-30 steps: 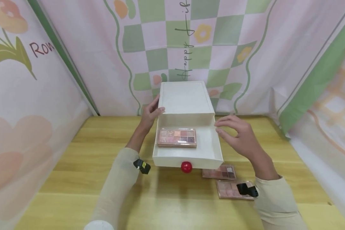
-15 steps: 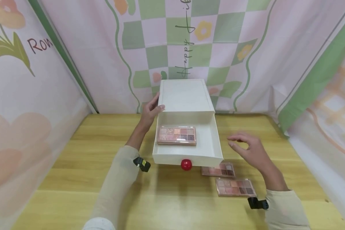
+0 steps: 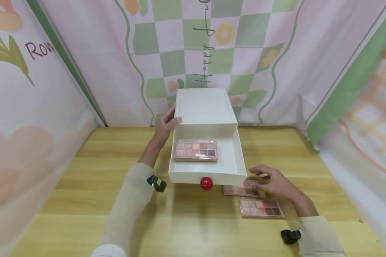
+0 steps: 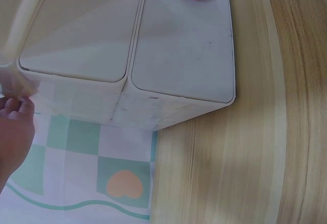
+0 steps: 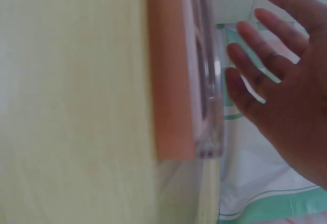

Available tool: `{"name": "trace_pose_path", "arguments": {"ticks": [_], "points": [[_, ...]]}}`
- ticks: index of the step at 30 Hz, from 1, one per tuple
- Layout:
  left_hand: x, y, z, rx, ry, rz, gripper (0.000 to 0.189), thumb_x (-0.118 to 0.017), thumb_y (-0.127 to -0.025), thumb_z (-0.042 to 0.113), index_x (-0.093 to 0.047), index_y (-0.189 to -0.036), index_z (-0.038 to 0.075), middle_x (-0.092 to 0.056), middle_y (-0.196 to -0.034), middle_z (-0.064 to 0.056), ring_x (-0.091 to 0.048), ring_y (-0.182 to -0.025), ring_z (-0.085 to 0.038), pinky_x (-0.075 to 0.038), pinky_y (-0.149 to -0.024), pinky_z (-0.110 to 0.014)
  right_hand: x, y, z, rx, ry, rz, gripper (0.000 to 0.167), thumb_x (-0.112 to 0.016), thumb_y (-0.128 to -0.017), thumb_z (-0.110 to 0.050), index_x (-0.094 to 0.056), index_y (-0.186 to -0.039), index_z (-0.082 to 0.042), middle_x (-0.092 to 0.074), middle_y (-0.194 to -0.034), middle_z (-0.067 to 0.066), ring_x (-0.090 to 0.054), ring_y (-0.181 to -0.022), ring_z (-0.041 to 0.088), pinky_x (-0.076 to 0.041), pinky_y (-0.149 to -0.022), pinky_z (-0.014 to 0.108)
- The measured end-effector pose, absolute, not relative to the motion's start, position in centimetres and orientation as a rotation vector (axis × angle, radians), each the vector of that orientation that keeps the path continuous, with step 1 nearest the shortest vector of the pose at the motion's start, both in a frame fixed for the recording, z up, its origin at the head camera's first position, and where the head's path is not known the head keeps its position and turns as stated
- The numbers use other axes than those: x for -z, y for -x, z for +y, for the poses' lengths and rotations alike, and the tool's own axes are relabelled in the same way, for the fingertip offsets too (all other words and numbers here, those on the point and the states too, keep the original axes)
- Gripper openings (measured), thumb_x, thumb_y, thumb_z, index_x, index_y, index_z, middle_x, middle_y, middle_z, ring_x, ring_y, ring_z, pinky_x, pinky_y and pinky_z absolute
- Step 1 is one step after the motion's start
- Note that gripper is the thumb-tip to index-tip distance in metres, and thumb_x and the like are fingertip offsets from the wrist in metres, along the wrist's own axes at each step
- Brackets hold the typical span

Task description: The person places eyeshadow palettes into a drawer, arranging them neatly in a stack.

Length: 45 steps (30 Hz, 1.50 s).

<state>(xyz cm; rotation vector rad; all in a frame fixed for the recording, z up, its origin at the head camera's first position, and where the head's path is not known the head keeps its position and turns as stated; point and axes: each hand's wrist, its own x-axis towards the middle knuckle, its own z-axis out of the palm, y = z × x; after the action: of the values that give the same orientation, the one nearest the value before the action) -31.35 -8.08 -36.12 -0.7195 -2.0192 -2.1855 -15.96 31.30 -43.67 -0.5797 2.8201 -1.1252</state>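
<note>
At far left, a cloth wall (image 3: 19,107) printed with flowers and lettering stands beside the wooden table (image 3: 83,192). A beige left sleeve (image 3: 128,200), with a black wrist camera (image 3: 156,183) at its cuff, leads to the left hand (image 3: 163,127), which grips the left side of the white box (image 3: 206,107), thumb over the upper edge and fingers along the side wall. The left wrist view shows two closed drawer fronts (image 4: 179,50) below the top drawer (image 3: 229,160), which is pulled out toward the person. Inside that drawer, against its left wall, the first palette (image 3: 196,151) lies flat, its pans visible through a clear cover. A red knob (image 3: 206,183) sits at the middle of the drawer's front. Further right, the second palette (image 3: 239,189) lies on the table, partly hidden by the drawer's front corner, and the third palette (image 3: 262,208) lies nearer the person, just beside it. The right hand (image 3: 275,182) is at the second palette's right end, fingers spread and thumb apart; whether it touches the palette, I cannot tell. At far right is the beige right sleeve (image 3: 321,235).
</note>
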Motion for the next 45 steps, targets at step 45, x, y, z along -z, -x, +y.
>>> {"name": "trace_pose_path", "arguments": {"ticks": [45], "points": [[36.3,31.5,-8.1,2.174,0.723,-2.014,0.076,-0.056,-0.092,0.019,-0.024,-0.159,0.001,-0.026,-0.168,-0.018,-0.033,-0.155,-0.032,-0.033,-0.128,-0.039,45.7,16.8,31.8,0.950,0.663,2.754,0.065,-0.089,-0.075,-0.027,-0.065,-0.128,0.000,-0.066,-0.122,0.012,-0.056,-0.108,0.006,-0.052,-0.091,0.018]]}}
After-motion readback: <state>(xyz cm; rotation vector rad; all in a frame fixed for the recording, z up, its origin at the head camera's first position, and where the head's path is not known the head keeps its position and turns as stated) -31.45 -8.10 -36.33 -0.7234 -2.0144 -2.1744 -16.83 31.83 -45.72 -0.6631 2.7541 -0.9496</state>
